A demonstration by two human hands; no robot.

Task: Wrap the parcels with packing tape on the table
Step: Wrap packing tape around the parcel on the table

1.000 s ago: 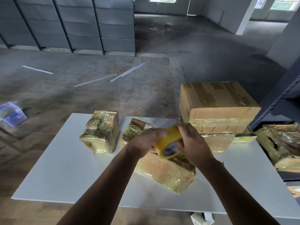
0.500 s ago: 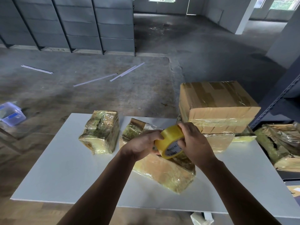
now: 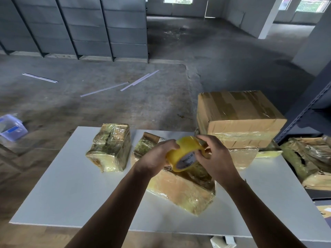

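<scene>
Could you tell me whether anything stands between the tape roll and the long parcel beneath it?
Nothing visible does: the tape roll, held by the left hand and right hand, is directly over the long parcel.

The yellow roll of packing tape point(image 3: 186, 149) is of glossy, half-clear plastic film, and its inner core looks like white printed card. The white table point(image 3: 71, 185) has a smooth, matt top. The big brown cardboard box point(image 3: 238, 111) is matt, with shiny bands of clear tape on it. The small square parcel point(image 3: 111, 147) and the long brown parcel point(image 3: 184, 192) carry wrinkled, glossy yellowish film. The grey concrete floor point(image 3: 107, 104) is rough and dull.
</scene>
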